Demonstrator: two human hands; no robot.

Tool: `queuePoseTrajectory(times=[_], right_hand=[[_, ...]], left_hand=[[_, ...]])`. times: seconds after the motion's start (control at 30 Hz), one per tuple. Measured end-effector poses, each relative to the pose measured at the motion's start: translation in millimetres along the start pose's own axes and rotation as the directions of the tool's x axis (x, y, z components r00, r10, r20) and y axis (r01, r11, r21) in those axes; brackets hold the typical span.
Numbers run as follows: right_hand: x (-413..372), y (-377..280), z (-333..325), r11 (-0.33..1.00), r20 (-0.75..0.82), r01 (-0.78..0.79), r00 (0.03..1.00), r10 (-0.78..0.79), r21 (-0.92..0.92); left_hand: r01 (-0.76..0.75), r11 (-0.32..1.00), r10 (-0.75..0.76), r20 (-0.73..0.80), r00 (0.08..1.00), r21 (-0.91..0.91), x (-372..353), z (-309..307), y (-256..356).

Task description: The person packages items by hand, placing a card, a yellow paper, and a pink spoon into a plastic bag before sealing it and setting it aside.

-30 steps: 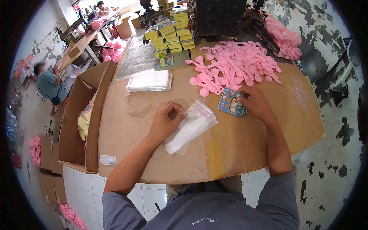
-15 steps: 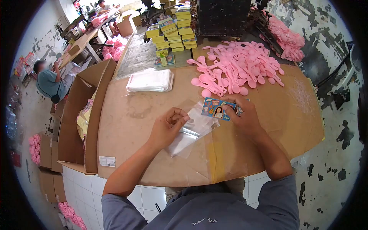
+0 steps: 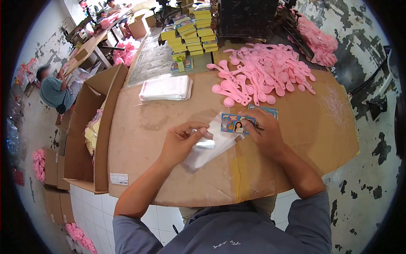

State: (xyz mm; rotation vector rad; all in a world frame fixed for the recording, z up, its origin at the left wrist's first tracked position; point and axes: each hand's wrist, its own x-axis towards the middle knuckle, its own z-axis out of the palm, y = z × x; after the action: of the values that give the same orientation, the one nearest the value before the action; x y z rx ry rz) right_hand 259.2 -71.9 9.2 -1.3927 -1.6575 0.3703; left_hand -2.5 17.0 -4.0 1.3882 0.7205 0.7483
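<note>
My right hand (image 3: 267,132) pinches a blue printed card (image 3: 229,122) with a picture of a person on it, held over the top end of the clear plastic bags. Behind that hand, more blue cards (image 3: 270,111) lie on the cardboard. My left hand (image 3: 179,143) is closed, thumb against fingers, on the edge of a clear plastic bag (image 3: 204,143). Further clear bags (image 3: 211,157) lie flat beneath it, between my two hands. Just beyond the cards is a heap of pink plastic spoons (image 3: 270,80).
A stack of clear bags (image 3: 165,89) lies at the back left of the cardboard-covered table (image 3: 139,148). Yellow-edged card bundles (image 3: 192,40) are piled behind it. An open carton (image 3: 100,169) stands along the left edge. A seated person (image 3: 57,91) is farther left.
My right hand has brought the card slightly left and down, uncovering more of the cards behind it. The bag edge at my left hand is now raised and bent.
</note>
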Motion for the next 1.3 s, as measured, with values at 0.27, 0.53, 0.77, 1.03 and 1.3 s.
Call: queuePoseTrajectory(times=[0.27, 0.53, 0.77, 1.03, 1.3], right_hand=[[-7, 11, 11, 0.948, -0.121, -0.021, 0.991, 0.063, 0.318], [-9, -5, 10, 0.99, 0.187, 0.05, 0.979, -0.075, 0.135], [-15, -9, 24, 0.889, 0.046, -0.138, 0.99, 0.131, 0.437], [-13, -16, 17, 0.924, 0.322, 0.019, 0.934, -0.152, 0.382], [-14, -22, 16, 0.968, 0.318, -0.079, 0.948, 0.0, 0.237]], left_hand=[[0.137, 0.99, -0.134, 0.106, 0.985, -0.027, -5, 6, -8], [-0.01, 0.966, -0.044, 0.203, 0.978, 0.257, -16, 17, 2], [0.034, 0.978, -0.067, 0.153, 0.986, 0.205, -19, 23, 8], [-0.081, 0.975, 0.054, 0.135, 0.989, 0.208, -16, 17, -11], [0.025, 0.981, -0.056, 0.156, 0.986, 0.195, -18, 20, 2]])
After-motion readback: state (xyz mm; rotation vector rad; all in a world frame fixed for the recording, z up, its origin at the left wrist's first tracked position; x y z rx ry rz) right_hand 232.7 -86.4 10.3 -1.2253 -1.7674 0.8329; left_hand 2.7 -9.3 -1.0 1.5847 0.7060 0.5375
